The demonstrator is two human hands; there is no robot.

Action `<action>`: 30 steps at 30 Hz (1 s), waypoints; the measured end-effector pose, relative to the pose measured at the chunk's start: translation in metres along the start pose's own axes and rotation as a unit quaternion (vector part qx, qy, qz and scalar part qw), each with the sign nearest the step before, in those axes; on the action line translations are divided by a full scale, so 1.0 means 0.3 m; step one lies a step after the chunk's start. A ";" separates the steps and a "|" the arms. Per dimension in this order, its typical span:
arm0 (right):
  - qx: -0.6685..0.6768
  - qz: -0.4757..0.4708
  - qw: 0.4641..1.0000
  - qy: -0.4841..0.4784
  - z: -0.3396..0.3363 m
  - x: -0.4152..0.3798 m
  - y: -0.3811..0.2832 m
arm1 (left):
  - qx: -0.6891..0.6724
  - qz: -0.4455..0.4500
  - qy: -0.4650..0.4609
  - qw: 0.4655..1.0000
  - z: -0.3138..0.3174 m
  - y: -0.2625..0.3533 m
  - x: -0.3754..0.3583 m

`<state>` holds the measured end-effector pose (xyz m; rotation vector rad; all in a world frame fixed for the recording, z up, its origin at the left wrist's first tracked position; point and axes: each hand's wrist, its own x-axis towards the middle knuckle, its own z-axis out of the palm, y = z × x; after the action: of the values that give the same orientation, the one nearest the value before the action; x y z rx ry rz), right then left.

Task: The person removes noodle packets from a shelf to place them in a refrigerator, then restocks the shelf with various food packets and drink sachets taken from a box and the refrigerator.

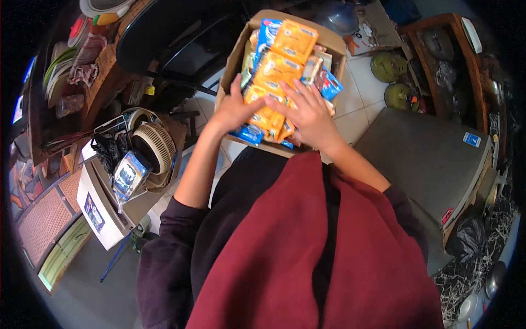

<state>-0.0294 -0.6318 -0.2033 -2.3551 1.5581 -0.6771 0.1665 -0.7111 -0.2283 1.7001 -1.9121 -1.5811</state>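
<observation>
Tiled floor, pale [359, 82], shows around the carton at 12 o'clock. Largest items first: dark red cloth [279, 230] over the person's front, running down to 6 o'clock; grey box [422, 156] at 3 o'clock, flat top, small blue label [472, 140] near its upper right corner; black chair [181, 33] at 11 o'clock. Wooden rack [476, 82] at 2 o'clock, two green tanks [389, 67] just beside it, on its left side. Carton [226, 82]: open at the top, filled with packets, near the person's front. White box [101, 203] between 8 and 9 o'clock, tilted; beige grille [159, 145] at 9 to 10 o'clock, near a black bag [109, 153]. Left hand [235, 109] at the carton's left side, thumb and index finger spread wide, thumb laid on the orange sachets [279, 68]; remaining fingers hidden, so any hold by them cannot be told. Right hand [312, 115] open, palm down, fingers fanned over the lower right of the same sachets; not closed on anything visible. Thumb tips close together. Sachets lie on top of the other packets, in a column from the carton's far end to its near end. Blue packet [331, 85] at their right; second blue packet [249, 133] at the near left corner.
</observation>
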 end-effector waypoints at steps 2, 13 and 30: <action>0.024 0.000 1.000 0.000 -0.002 0.026 0.046 | -0.095 -0.033 -0.023 0.995 -0.030 0.061 -0.024; 0.171 0.019 0.984 -0.050 -0.010 0.077 0.120 | -0.375 -0.100 -0.048 0.920 -0.058 0.052 -0.020; -0.047 0.038 0.995 0.074 0.059 0.047 -0.095 | -0.491 -0.083 -0.032 0.867 -0.065 0.064 -0.054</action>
<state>0.0070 -0.6340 -0.2026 -2.3440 1.7693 -0.7925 0.1731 -0.7135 -0.1973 1.3262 -0.6665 -2.1259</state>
